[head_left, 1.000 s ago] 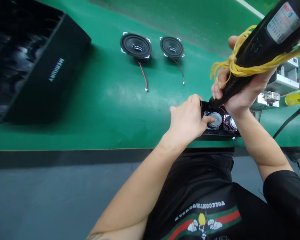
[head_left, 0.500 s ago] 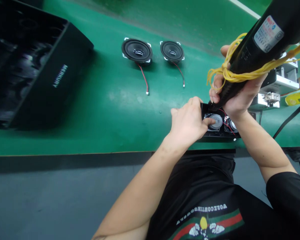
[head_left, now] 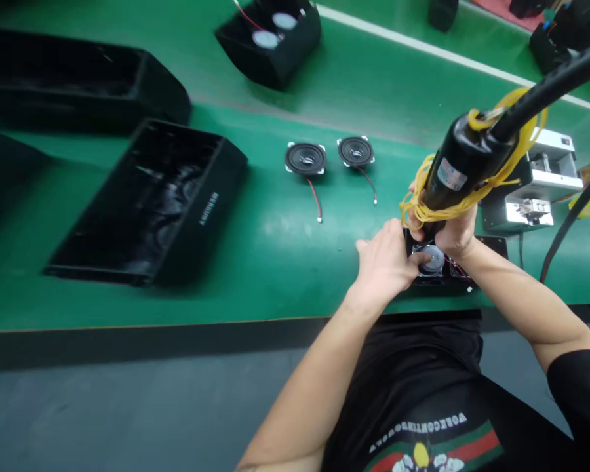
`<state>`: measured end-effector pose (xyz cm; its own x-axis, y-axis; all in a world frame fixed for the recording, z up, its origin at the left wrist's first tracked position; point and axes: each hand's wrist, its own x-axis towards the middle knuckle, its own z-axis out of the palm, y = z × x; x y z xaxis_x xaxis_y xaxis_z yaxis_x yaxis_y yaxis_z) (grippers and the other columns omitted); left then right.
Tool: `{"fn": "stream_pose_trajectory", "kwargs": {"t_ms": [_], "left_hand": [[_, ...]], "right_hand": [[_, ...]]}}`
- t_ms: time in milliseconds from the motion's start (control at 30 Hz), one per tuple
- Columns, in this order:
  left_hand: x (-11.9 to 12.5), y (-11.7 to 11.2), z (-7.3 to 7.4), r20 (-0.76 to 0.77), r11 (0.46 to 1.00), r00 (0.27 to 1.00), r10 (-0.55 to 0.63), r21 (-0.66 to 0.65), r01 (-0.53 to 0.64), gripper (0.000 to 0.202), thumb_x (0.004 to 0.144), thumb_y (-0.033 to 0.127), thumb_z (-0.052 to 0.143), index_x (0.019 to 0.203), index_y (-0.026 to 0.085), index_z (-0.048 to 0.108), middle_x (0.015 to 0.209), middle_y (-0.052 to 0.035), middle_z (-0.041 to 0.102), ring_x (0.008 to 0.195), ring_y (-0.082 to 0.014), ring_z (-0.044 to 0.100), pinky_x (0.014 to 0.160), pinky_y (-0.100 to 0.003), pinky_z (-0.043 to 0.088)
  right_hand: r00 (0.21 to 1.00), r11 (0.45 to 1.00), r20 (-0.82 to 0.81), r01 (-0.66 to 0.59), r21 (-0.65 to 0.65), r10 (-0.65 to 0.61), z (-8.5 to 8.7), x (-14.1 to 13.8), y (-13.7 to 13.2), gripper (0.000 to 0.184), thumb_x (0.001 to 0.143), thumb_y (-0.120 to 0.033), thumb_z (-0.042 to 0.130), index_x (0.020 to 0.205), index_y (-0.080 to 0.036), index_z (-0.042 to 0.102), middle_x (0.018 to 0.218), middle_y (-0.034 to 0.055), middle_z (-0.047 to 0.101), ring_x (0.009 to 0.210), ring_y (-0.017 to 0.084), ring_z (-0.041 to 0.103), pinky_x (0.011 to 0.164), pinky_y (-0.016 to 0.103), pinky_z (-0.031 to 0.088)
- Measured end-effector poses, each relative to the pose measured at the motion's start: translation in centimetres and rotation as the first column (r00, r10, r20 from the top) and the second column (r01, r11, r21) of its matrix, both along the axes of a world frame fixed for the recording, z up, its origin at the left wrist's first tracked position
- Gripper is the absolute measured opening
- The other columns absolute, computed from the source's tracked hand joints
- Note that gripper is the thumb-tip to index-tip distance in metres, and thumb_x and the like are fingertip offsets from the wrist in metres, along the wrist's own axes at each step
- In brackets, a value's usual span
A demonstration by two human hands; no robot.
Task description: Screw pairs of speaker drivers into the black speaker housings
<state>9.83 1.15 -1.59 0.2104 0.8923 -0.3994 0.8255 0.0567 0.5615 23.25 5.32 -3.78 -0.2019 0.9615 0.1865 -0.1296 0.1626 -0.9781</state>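
My right hand (head_left: 458,231) is wrapped round a black electric screwdriver (head_left: 450,172) with yellow bands tied about it. The tool stands nearly upright, its lower end over a black speaker box (head_left: 440,288); the tip is hidden. My left hand (head_left: 384,261) grips the left end of this box, its thumb pressed on the round grey back of a speaker (head_left: 432,261) set inside. Red wires and a small white connector (head_left: 469,289) show at the box's right part, where my right wrist partly covers a second speaker.
Two loose speakers (head_left: 305,159) with red-black leads lie on the green bench (head_left: 275,275). An open black cabinet (head_left: 191,242) stands left, with more cabinets behind. Another box (head_left: 280,56) sits across the bench. A white-and-black device (head_left: 528,210) and a black cable (head_left: 565,233) are at right.
The view has shifted, bringing more cabinets into sight. My hands keep their grips on the box and the screwdriver, whose top now shows with its cable.
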Motion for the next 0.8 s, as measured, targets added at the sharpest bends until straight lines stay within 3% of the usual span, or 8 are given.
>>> {"fn": "stream_pose_trajectory", "kwargs": {"t_ms": [233,467,567,667,733,800], "left_hand": [[-0.3,-0.2,-0.6,0.007,0.999,1.0,-0.026,0.019,0.026,0.037,0.098,0.039,0.084,0.128,0.028,0.065,0.134,-0.0108,0.079,0.138,-0.0376,0.071,0.107,-0.051,0.053],[-0.6,-0.3,-1.1,0.001,0.999,1.0,-0.004,0.052,0.004,0.04,0.096,0.038,0.086,0.126,0.026,0.063,0.138,-0.0128,0.078,0.138,-0.0376,0.073,0.108,-0.053,0.055],[-1.0,-0.5,-2.1,0.004,0.995,1.0,0.001,0.099,-0.001,0.047,0.095,0.037,0.087,0.131,0.026,0.06,0.14,-0.0129,0.079,0.139,-0.0362,0.074,0.112,-0.053,0.056],[-1.6,-0.7,-3.0,0.003,0.984,1.0,-0.008,0.177,0.007,0.059,0.096,0.038,0.083,0.145,0.023,0.054,0.151,-0.02,0.074,0.148,-0.0393,0.069,0.118,-0.059,0.055],[-2.2,-0.6,-3.4,0.013,0.97,1.0,-0.025,0.241,0.021,0.068,0.097,0.04,0.078,0.154,0.02,0.048,0.162,-0.0258,0.065,0.155,-0.0431,0.062,0.122,-0.065,0.053],[-2.9,-0.1,-3.5,0.042,0.951,0.997,-0.062,0.305,0.047,0.071,0.099,0.043,0.074,0.158,0.018,0.044,0.167,-0.0283,0.058,0.161,-0.0448,0.056,0.127,-0.068,0.05]], "right_hand": [[0.997,0.996,-0.065,-0.025,0.088,0.031,-1.0,-0.1,0.1,0.073,0.083,-0.097,0.068,0.095,-0.025,0.072,0.058,0.0006,0.057,0.049,0.022,0.056,0.045,0.035,0.049],[0.987,0.978,-0.145,-0.046,0.203,0.077,0.4,-0.6,0.3,0.066,0.094,-0.087,0.068,0.109,-0.023,0.076,0.064,0.0014,0.061,0.049,0.018,0.054,0.045,0.031,0.048],[0.975,0.971,-0.207,-0.032,0.236,0.083,2.1,0.7,0.4,0.057,0.1,-0.08,0.065,0.125,-0.029,0.074,0.065,-0.0019,0.061,0.044,0.017,0.049,0.042,0.029,0.044],[0.965,0.953,-0.26,0.034,0.301,0.048,5.1,4.0,0.2,0.056,0.1,-0.077,0.066,0.135,-0.034,0.073,0.07,-0.0031,0.062,0.043,0.016,0.05,0.043,0.03,0.046],[0.955,0.924,-0.293,0.142,0.355,-0.034,7.4,6.9,-0.3,0.057,0.097,-0.08,0.068,0.131,-0.034,0.075,0.071,-0.0033,0.062,0.043,0.015,0.05,0.043,0.03,0.047],[0.921,0.866,-0.336,0.322,0.381,-0.195,9.4,9.8,-0.6,0.06,0.089,-0.085,0.075,0.121,-0.034,0.076,0.069,-0.0042,0.06,0.043,0.015,0.048,0.04,0.029,0.042]]}}
